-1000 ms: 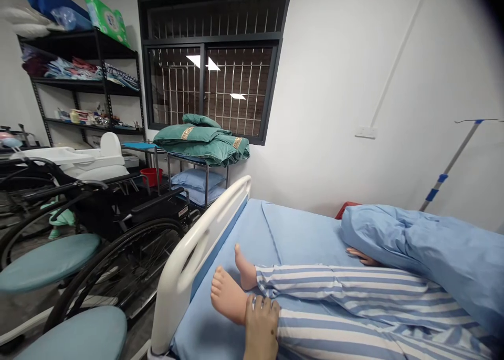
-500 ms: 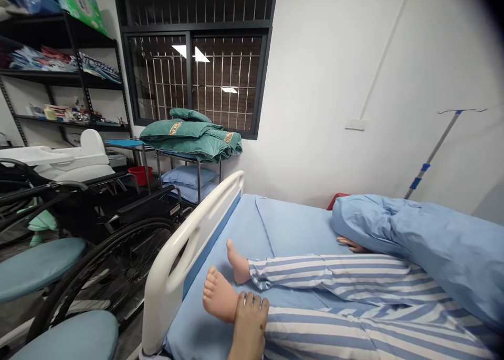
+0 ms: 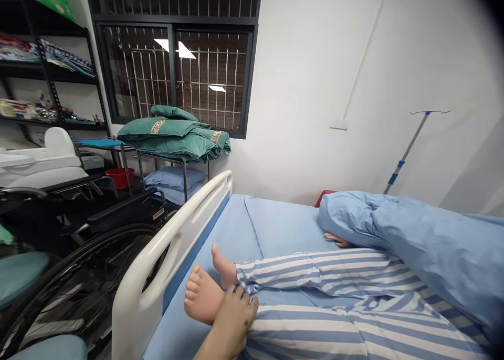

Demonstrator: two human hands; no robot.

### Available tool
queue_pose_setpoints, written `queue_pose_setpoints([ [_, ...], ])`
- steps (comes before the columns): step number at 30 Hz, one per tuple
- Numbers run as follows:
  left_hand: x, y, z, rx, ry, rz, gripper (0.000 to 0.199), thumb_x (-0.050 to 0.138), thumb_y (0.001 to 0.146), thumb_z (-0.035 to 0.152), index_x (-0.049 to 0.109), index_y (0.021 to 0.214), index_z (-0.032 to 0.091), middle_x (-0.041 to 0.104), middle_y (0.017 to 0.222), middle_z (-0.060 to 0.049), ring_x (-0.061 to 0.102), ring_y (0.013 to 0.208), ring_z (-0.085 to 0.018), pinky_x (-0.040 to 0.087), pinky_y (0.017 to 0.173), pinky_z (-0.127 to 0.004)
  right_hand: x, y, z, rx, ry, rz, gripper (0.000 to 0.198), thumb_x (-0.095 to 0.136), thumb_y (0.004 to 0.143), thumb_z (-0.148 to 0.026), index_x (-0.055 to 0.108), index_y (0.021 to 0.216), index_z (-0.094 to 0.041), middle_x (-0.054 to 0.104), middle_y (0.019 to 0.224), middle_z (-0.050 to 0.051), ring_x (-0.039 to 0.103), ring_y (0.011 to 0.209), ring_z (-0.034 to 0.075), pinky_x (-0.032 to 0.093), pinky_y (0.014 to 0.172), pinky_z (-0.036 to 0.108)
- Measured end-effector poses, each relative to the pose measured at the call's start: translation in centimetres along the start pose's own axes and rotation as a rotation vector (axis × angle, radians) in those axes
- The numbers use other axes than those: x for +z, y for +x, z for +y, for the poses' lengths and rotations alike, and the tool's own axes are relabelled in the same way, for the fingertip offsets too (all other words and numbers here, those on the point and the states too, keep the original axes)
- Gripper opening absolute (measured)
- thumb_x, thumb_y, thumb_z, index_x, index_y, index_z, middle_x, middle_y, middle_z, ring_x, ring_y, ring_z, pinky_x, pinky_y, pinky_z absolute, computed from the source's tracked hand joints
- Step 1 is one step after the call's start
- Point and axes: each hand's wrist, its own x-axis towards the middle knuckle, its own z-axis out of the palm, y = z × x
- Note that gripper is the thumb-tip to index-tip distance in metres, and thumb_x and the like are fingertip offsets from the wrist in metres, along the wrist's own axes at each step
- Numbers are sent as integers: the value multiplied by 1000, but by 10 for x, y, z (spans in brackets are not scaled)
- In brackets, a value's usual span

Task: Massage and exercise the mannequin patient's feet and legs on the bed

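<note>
Left hand (image 3: 234,317) over ankle where near foot (image 3: 203,298) meets near leg (image 3: 311,323); fingers bent, bit apart; cannot tell how tight. Right hand out of sight, cannot tell how it is. Near foot bare, smooth, near white bed board (image 3: 129,310); toes point up and toward board. Near leg in blue and white stripes, long way running away from board. Far foot (image 3: 223,268) also near board. Blue quilt (image 3: 405,226) well apart from board.
</note>
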Motion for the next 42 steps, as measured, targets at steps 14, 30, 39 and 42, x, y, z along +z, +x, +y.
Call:
queue_pose_setpoints([
  [14, 71, 10, -15, -139, -62, -107, 61, 50, 49, 11, 48, 110, 18, 55, 106, -9, 46, 94, -27, 33, 80, -40, -54, 20, 69, 61, 63, 51, 28, 46, 69, -17, 45, 41, -23, 43, 35, -5, 48, 40, 9, 35, 40, 24],
  [30, 60, -6, -10, -153, -54, 75, 56, 47, 65, 13, 45, 120, 16, 54, 111, -11, 45, 101, -27, 25, 95, -46, -30, 9, 37, -266, -399, 138, 33, 55, 73, -34, 44, 44, -24, 47, 40, -4, 49, 41, 9, 43, 44, 28],
  [39, 68, 2, -9, -126, 183, 533, 39, 51, 72, 18, 54, 111, 20, 59, 103, -5, 48, 97, -23, 27, 96, -42, -32, 33, 31, -96, 50, 379, 32, 34, 68, -27, 53, 44, -19, 53, 41, -4, 55, 46, 15, 46, 42, 27],
  [42, 70, 6, -8, -110, 295, 755, 33, 49, 75, 18, 57, 107, 20, 60, 104, -5, 47, 100, -23, 27, 97, -42, -63, -3, 28, -126, 102, 510, 39, 27, 66, -33, 61, 55, -19, 64, 60, 0, 60, 59, 16, 50, 55, 34],
])
